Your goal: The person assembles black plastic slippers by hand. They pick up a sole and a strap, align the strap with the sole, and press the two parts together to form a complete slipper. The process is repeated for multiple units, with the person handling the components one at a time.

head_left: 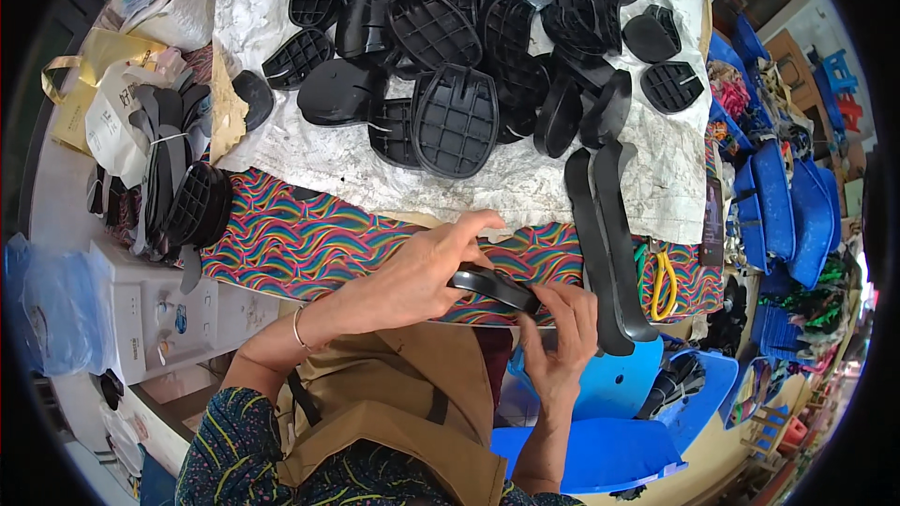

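Observation:
Just past the table's near edge I hold a glossy black heel piece [497, 289] on its side, its rounded wall facing up. My left hand [439, 270] is closed on its left end, index finger stretched above it. My right hand [565, 319] grips the right end between thumb and fingers. Two long black strips [605, 244] lie over the table edge to the right of my right hand. Ahead of both hands is a pile of black heel pieces [457, 122], many showing gridded undersides.
The heels rest on a stained white sheet [525, 192] over a colourful patterned cloth [291, 239]. At the right lie yellow-handled scissors [664, 286] and a dark phone [713, 222]. Bundled black strips [167, 155] stand at the left. Blue bins [595, 450] sit below on the right.

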Demonstrator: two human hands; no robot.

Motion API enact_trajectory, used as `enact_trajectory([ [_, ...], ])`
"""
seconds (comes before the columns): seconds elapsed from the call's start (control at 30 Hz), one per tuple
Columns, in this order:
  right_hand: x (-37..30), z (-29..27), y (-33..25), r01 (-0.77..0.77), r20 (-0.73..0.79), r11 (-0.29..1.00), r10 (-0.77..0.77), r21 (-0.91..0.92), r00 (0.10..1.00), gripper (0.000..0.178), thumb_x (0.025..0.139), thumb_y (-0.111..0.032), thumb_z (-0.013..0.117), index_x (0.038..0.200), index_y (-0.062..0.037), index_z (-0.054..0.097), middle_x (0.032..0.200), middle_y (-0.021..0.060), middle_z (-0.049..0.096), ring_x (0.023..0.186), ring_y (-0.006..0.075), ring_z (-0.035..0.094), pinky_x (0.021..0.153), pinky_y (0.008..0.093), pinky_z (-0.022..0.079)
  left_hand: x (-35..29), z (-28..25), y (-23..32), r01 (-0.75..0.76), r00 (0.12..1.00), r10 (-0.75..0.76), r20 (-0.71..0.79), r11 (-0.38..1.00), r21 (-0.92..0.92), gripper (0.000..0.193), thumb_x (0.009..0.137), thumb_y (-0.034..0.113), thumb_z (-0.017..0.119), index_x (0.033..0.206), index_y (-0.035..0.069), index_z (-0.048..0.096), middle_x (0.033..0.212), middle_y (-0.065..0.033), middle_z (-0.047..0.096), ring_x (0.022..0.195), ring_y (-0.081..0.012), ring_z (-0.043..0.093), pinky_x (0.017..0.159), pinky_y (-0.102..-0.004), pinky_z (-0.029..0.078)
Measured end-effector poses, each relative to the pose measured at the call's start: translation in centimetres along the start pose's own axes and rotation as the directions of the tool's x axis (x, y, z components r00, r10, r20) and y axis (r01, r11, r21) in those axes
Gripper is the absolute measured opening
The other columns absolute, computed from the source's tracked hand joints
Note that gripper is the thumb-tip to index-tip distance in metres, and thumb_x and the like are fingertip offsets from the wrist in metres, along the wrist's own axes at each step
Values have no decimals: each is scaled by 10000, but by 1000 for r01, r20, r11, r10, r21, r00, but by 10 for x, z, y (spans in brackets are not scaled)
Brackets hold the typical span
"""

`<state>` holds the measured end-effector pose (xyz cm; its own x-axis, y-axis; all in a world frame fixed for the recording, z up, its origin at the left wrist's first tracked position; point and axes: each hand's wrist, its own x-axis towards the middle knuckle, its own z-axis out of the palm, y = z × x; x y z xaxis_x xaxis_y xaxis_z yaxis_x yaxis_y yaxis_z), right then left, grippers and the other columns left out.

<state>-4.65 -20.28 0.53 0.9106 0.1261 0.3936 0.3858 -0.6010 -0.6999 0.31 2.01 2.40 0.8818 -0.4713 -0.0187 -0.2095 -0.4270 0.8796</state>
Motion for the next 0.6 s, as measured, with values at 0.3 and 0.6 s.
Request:
enact_trajectory([
  [0.3, 31, 21, -6, 296, 197, 954, -283, -38, 938, 462, 704, -127, 831, 1151, -100, 717, 975, 47, 584, 848, 239, 559, 709, 374, 483, -5, 2, -1, 112, 993, -116, -31, 987, -115, 801, 753, -51, 699, 1438, 125, 323, 1152, -176, 684, 1076, -361, 663, 876, -414, 523],
  [0.6, 34, 24, -8, 60, 203, 983, -95, 176, 974, 454, 708, -65, 839, 1144, -50, 711, 928, 79, 568, 758, 212, 563, 633, 338, 476, -5, 8, -12, -6, 991, -25, -129, 972, -235, 797, 767, -31, 729, 1421, 87, 289, 1000, -167, 705, 956, -351, 681, 802, -426, 512],
])
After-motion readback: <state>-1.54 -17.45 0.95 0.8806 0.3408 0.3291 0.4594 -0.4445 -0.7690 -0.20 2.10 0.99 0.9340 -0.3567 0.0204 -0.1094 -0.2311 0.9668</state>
